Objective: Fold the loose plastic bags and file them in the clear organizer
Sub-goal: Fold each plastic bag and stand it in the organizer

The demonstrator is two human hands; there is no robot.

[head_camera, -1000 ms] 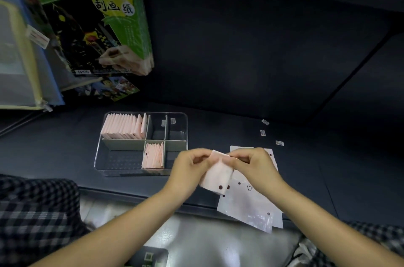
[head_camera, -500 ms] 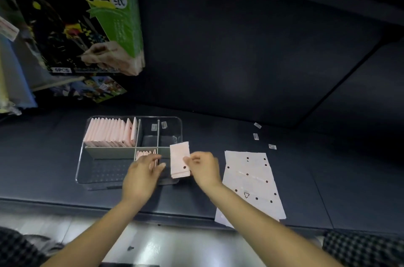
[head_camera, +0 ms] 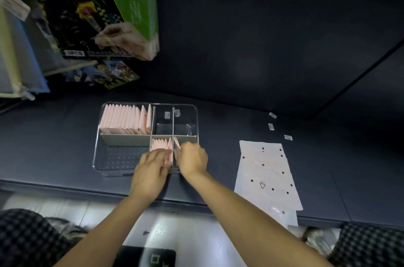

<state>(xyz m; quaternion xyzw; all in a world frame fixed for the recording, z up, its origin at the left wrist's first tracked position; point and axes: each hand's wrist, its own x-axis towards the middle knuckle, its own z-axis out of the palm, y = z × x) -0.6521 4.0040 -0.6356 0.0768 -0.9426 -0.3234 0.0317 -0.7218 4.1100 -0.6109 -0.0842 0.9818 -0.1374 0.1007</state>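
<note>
Bags are the matter here, and the one in play is a folded pink bag [head_camera: 176,148], standing on edge at the middle of the frame, going into the organizer [head_camera: 98,157] at its lower row, just right of the central divider. The right hand [head_camera: 192,160] pinches it between curled fingers, near its top edge. Just left of the divider a small pack of folded bags [head_camera: 160,146] stands upright; the left hand [head_camera: 150,173] rests against it, fingers fairly straight, seemingly pressing the pack aside. A fuller row [head_camera: 125,121] fills the organizer's upper-left compartment, and the two small upper-right compartments hold only tiny labels.

Thin film like this looks very light, limp and slippery, so a fold probably springs open unless it is held at the creased edge and wedged between neighbours or a wall. Best hold: a pinch across the folded top, sliding it down edge first.

Lower right of the frame, flat loose bags [head_camera: 265,174] with black dots lie on the dark table [head_camera: 54,135], overhanging its near edge, not yet folded. Three small labels [head_camera: 271,126] sit just beyond them. Upper left hangs a green package [head_camera: 131,4].
</note>
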